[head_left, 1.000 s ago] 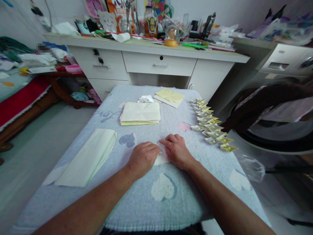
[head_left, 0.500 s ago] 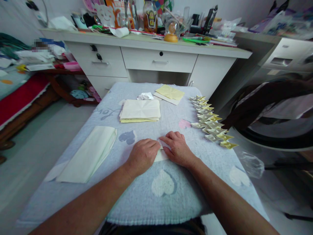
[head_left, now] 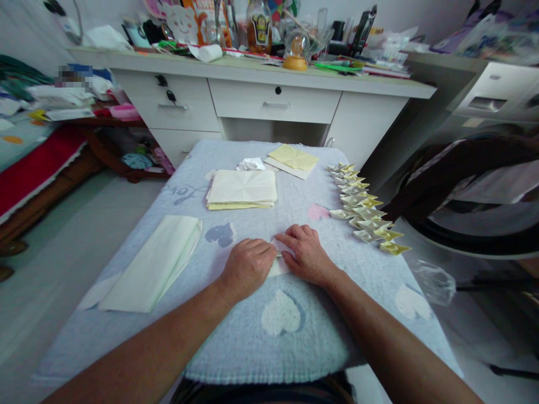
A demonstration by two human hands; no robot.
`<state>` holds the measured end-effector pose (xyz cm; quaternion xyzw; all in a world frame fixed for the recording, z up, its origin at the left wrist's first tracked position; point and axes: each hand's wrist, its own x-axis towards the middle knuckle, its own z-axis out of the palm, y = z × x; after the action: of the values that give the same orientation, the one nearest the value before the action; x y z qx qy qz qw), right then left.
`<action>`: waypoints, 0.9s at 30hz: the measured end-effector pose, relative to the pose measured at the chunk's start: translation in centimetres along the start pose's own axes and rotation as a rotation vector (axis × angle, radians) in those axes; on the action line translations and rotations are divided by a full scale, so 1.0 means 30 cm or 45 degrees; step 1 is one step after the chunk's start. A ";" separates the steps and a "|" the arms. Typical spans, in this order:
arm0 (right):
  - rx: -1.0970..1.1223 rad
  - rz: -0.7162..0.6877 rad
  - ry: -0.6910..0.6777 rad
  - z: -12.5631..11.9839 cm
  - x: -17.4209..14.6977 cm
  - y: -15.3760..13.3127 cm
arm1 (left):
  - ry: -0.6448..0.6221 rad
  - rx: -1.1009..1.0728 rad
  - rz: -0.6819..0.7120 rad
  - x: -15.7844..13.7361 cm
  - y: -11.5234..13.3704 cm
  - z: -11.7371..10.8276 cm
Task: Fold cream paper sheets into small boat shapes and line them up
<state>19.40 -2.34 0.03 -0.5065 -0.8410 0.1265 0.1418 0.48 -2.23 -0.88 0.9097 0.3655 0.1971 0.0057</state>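
Note:
A small piece of folded white paper (head_left: 279, 268) lies on the cloth in front of me, largely covered by my hands. My left hand (head_left: 249, 266) is closed, its fingertips pinching the paper's left side. My right hand (head_left: 306, 253) lies over the right side, index finger and thumb apart and pressing on the paper. Beyond them sits a stack of creased white and yellow sheets (head_left: 242, 188). Several folded paper boats (head_left: 364, 209), white and yellow, stand in rows at the right. A larger folded pale paper (head_left: 155, 264) rests at the left.
A blue patterned cloth (head_left: 227, 348) covers the table. Near its far edge are a crumpled white paper (head_left: 250, 164) and loose yellow and white sheets (head_left: 293, 159). Behind stands a cluttered white desk (head_left: 273, 104), with a washing machine (head_left: 484, 112) at the right.
Both hands stay on the folded paper in nearly the same place, with only a very slight shift of the fingers. The view has moved a little.

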 end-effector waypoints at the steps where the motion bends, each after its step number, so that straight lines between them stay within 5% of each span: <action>1: -0.003 0.001 -0.002 -0.001 -0.001 0.000 | -0.002 0.007 -0.002 0.000 0.001 0.000; 27: -0.009 0.013 0.001 0.001 0.002 0.002 | -0.011 0.055 0.053 -0.003 0.006 -0.001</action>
<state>19.41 -2.26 -0.02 -0.5114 -0.8388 0.1239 0.1397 0.53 -2.44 -0.86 0.9178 0.3508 0.1853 -0.0166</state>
